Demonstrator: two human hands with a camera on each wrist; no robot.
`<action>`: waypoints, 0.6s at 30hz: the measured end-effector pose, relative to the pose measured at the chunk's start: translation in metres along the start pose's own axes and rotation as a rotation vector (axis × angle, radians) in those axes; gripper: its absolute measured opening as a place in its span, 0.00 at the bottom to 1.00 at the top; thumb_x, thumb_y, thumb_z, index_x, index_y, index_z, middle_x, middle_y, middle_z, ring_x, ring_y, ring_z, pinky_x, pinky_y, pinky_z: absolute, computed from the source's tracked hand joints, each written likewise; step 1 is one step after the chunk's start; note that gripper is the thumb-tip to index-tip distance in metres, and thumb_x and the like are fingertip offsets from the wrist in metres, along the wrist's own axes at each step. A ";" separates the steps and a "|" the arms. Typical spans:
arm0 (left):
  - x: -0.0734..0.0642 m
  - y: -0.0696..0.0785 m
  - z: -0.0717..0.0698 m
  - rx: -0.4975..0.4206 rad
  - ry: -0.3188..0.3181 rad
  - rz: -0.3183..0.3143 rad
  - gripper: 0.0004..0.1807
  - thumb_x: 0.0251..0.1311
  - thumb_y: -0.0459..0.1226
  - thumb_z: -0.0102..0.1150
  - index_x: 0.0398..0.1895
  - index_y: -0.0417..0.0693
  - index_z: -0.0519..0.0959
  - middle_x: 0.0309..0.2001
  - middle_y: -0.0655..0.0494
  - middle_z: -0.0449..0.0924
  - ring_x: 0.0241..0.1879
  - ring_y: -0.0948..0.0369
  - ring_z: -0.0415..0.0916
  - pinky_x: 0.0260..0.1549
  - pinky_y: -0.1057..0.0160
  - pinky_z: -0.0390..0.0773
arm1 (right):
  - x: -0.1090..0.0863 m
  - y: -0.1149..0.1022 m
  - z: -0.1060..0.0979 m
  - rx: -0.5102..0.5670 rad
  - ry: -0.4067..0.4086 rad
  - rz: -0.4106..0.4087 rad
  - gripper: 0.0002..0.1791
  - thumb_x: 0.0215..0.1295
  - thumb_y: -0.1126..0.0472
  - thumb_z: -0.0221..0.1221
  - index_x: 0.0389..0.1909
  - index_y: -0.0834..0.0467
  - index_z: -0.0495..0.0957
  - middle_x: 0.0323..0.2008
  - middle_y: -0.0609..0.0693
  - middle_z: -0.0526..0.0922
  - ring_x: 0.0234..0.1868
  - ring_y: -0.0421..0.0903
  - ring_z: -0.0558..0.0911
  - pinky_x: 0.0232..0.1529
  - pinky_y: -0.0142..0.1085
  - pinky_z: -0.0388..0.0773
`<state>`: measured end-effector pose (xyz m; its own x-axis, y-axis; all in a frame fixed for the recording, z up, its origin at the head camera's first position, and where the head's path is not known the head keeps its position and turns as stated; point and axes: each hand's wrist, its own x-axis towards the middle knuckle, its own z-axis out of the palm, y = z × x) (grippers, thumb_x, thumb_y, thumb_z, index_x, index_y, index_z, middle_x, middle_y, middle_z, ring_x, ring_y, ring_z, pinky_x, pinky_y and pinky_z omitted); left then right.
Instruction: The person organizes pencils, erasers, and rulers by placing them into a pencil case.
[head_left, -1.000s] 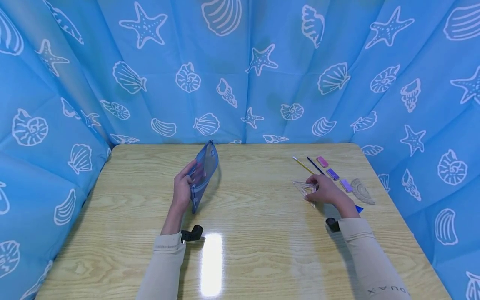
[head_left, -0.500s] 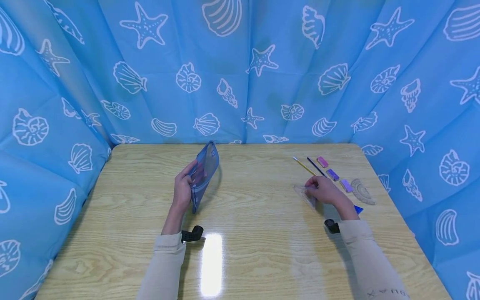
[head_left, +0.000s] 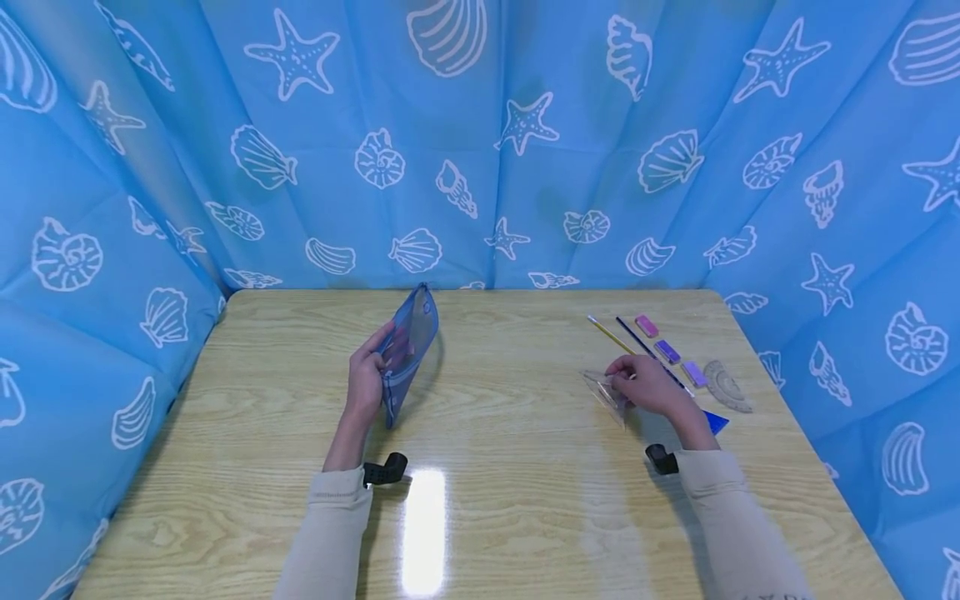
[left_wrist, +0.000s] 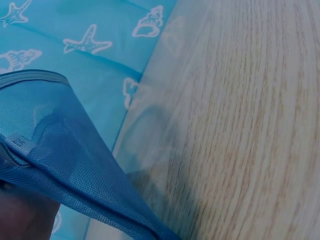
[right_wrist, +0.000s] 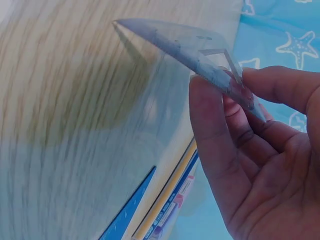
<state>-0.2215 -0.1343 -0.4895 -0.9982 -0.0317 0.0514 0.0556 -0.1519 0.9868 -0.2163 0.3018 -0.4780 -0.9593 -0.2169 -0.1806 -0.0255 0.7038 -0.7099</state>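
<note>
My left hand [head_left: 365, 383] grips a blue mesh zip pouch [head_left: 418, 337] by its near left side, and its mouth gapes. In the left wrist view the pouch [left_wrist: 65, 130] covers most of that hand. On the right side of the table, my right hand [head_left: 654, 387] pinches a clear set square [head_left: 600, 385] between thumb and fingers. The right wrist view shows the set square [right_wrist: 175, 47] tilted above the wood, one sharp corner pointing away from the fingers [right_wrist: 212, 120].
Beyond the right hand lie a yellow pencil [head_left: 609, 335], a dark pencil [head_left: 636, 335], a pink eraser [head_left: 647, 326], a purple eraser [head_left: 667, 352], a lilac eraser [head_left: 694, 374] and a clear protractor [head_left: 726, 387]. A blue set square [head_left: 716, 422] is partly under the right wrist. A blue curtain [head_left: 465, 125] borders the table.
The clear set square has turned in my right hand's fingers. That hand has shifted slightly, baring more of the dark pencil and blue set square. The left hand and pouch have stayed put.
</note>
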 end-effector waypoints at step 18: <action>0.000 0.000 0.000 -0.039 0.008 -0.001 0.38 0.58 0.23 0.27 0.76 0.36 0.62 0.71 0.36 0.68 0.71 0.42 0.67 0.72 0.45 0.68 | 0.001 -0.013 0.022 0.201 0.043 -0.033 0.16 0.76 0.65 0.52 0.55 0.73 0.75 0.43 0.67 0.81 0.36 0.52 0.83 0.34 0.42 0.90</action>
<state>-0.2211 -0.1342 -0.4899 -0.9980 -0.0398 0.0494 0.0562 -0.1908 0.9800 -0.2107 0.2775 -0.4841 -0.9700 -0.2061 -0.1289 -0.0048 0.5463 -0.8376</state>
